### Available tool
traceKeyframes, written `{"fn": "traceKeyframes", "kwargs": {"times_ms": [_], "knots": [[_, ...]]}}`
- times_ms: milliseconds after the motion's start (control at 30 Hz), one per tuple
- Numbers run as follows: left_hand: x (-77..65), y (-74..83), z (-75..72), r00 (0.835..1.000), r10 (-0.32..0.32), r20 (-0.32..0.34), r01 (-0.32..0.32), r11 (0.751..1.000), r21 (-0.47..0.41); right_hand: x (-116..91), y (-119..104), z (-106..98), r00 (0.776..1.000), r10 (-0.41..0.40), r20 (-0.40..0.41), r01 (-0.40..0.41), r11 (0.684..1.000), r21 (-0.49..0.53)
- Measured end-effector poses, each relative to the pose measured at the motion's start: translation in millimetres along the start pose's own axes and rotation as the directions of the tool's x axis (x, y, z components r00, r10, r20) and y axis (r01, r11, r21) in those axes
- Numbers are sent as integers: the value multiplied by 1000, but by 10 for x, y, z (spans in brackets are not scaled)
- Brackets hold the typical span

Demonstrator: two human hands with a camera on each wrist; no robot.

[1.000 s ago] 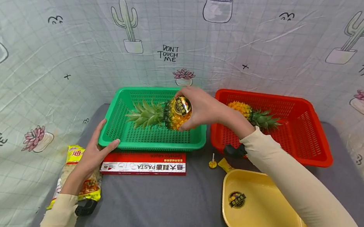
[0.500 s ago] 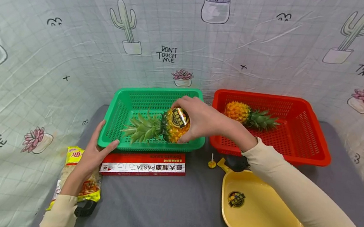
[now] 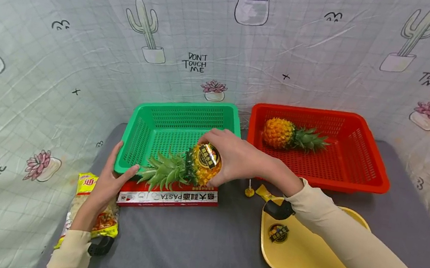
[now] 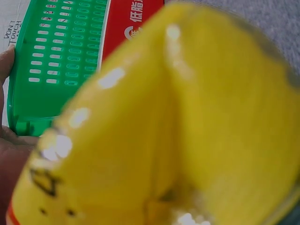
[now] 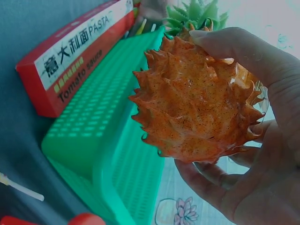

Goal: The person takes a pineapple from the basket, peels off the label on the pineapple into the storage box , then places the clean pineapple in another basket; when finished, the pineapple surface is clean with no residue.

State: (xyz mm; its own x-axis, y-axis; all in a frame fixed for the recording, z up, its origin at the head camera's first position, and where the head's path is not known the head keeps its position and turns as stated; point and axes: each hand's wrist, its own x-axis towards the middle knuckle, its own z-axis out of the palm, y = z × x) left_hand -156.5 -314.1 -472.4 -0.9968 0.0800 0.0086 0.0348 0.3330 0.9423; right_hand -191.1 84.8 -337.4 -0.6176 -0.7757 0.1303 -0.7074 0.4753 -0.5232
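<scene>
My right hand (image 3: 242, 161) holds a small pineapple (image 3: 194, 165) by its fruit end, thumb and fingers around it. A round black and gold sticker (image 3: 209, 156) shows on its skin, and its green crown points left. The pineapple overlaps the front rim of the green basket (image 3: 172, 139) and the red-and-white pasta box (image 3: 172, 199) in the head view. In the right wrist view its spiky, orange-looking base (image 5: 192, 101) faces the camera. My left hand (image 3: 107, 183) grips the green basket's front left corner, thumb over the rim, fingers along the outside.
A red basket (image 3: 374, 185) at the right holds another pineapple (image 3: 278, 133). Before it stand a yellow tray (image 3: 305, 258) with a sticker and a small yellow piece with a white stick (image 3: 249, 192). A yellow food packet (image 3: 107, 222) lies by my left forearm.
My right hand has brought the pineapple down and toward me, from over the green basket's middle to its front rim. The left hand keeps its grip on the corner.
</scene>
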Motion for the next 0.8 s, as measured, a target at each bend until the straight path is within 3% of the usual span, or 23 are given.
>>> {"fn": "traceKeyframes", "kwargs": {"times_ms": [200,600,800], "knots": [[-29,13,-1,1000,-24,-2,24,1000,6,-62,-46,100,1000,-1,21,2,999,-47],[-24,16,11,1000,-8,16,9,998,-59,-264,-124,273,999,11,38,-10,1000,-14],[-14,31,1,1000,-9,16,10,999,-46,-329,-137,366,998,17,54,-16,1000,-11]]}}
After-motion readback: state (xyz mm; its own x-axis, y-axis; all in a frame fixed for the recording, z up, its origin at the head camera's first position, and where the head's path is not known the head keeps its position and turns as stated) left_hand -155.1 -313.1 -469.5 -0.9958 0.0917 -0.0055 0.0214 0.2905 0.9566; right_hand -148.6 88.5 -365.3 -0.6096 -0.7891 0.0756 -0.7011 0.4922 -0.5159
